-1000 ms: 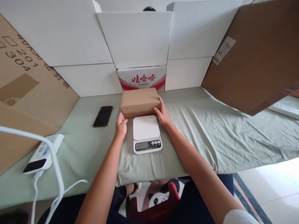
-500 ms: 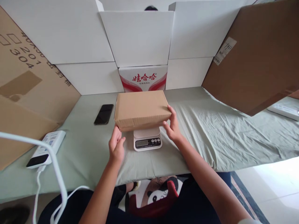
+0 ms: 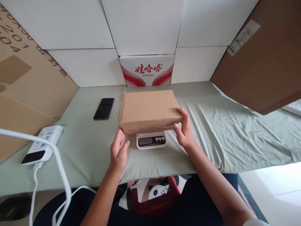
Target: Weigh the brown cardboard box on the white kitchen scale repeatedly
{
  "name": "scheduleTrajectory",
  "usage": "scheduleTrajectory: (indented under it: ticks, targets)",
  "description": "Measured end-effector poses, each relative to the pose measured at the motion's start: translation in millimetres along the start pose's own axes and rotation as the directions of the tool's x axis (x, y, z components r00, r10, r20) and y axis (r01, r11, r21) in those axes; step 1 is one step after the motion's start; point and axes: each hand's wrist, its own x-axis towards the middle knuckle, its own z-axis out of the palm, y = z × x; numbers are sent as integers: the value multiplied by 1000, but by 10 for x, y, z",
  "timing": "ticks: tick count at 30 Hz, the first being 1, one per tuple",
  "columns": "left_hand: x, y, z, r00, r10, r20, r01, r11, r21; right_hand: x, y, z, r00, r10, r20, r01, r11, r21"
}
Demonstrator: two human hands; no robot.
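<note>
A closed brown cardboard box (image 3: 149, 106) is held level between both hands over a small white kitchen scale (image 3: 151, 140). My left hand (image 3: 119, 147) grips the box's near left corner, with some fingers hidden beneath it. At the near right corner, my right hand (image 3: 184, 128) is closed on the box, thumb in front and fingers along the side. The scale's display and buttons show below the box's front edge; its weighing platform is hidden under the box. Whether the box rests on the platform I cannot tell.
A black phone (image 3: 103, 109) lies left of the box. Further left is a white device (image 3: 43, 144) with a plugged-in cable (image 3: 58, 163). White panels (image 3: 145, 28) and a red-and-white carton (image 3: 148, 70) stand behind. Large cardboard sheets (image 3: 261, 62) flank the green cloth (image 3: 235, 131).
The view has tipped downward. Both hands have brought the box lower and nearer over the scale, covering more of its platform. My grip on the box is unchanged.
</note>
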Motion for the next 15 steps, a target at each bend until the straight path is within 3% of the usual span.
scheduleTrajectory:
  ticks: [15]
  targets:
    - [-18, 71, 30, 1000, 10, 11, -10, 1000, -5, 18, -50, -27, 1000, 9, 12, -8, 997, -72]
